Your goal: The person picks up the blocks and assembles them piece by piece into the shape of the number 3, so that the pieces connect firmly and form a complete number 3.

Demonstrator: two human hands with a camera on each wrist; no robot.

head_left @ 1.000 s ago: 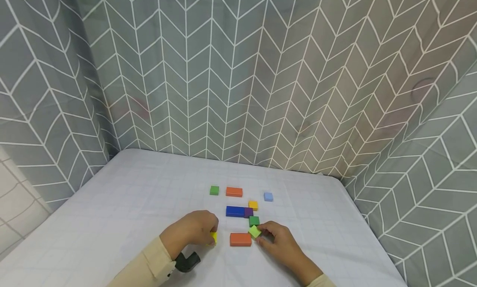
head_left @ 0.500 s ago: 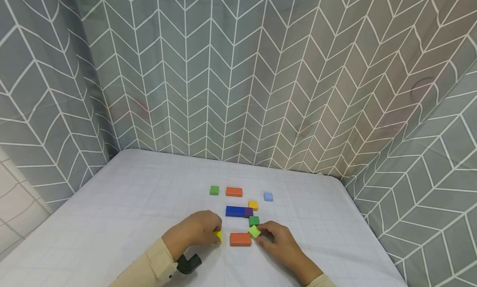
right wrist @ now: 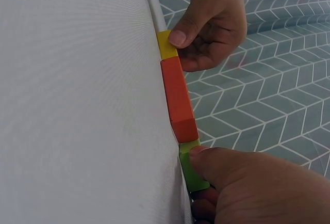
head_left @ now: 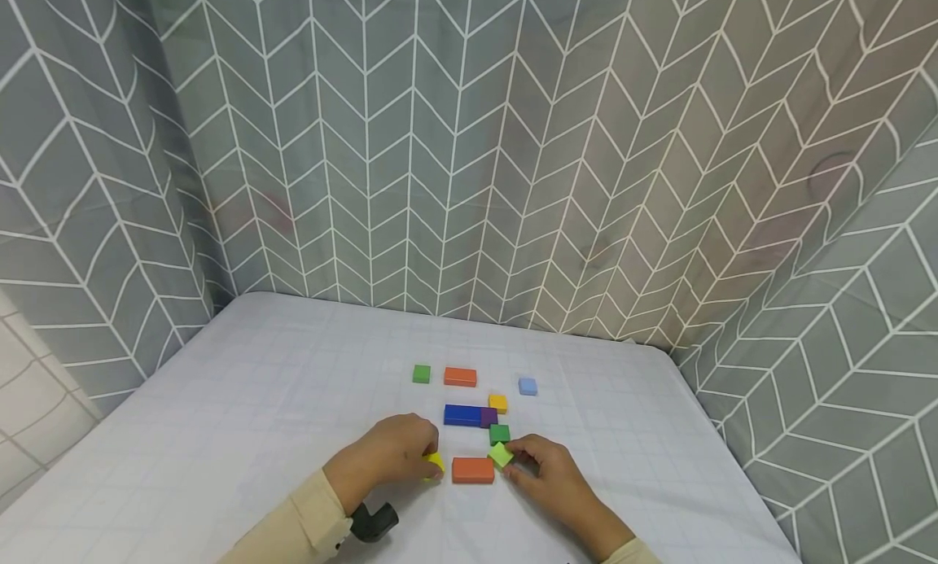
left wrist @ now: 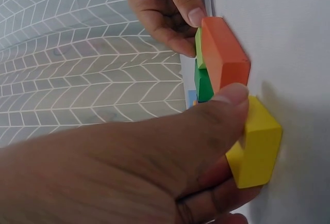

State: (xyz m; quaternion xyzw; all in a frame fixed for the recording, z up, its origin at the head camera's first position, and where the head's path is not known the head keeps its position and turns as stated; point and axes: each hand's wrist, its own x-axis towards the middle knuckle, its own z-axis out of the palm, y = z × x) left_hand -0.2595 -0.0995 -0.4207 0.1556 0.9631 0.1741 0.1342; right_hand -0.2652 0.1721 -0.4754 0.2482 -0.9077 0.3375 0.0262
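Note:
In the head view my left hand [head_left: 387, 452] pinches a yellow block [head_left: 436, 463] between thumb and fingers, low over the white cloth. Just right of it lies a red-orange rectangular block [head_left: 472, 470], with a small gap between the two. My right hand [head_left: 548, 476] pinches a light green block [head_left: 501, 455], turned cornerwise, at the other end of the red-orange block. The left wrist view shows the yellow block [left wrist: 262, 149] tilted, the left thumb along its near edge. In the right wrist view the right thumb presses on the light green block [right wrist: 193, 170].
Behind the light green block sit a dark green block [head_left: 500, 435], a purple block [head_left: 488, 418] against a long blue block [head_left: 462, 416], and an orange-yellow block [head_left: 498, 404]. Farther back lie a green block [head_left: 421, 374], another red-orange block [head_left: 460, 378] and a light blue block [head_left: 528, 386].
My left hand has slid to the right with the yellow block, closer to the red-orange block, and the yellow block has turned a little. My right hand and the other blocks stay put.

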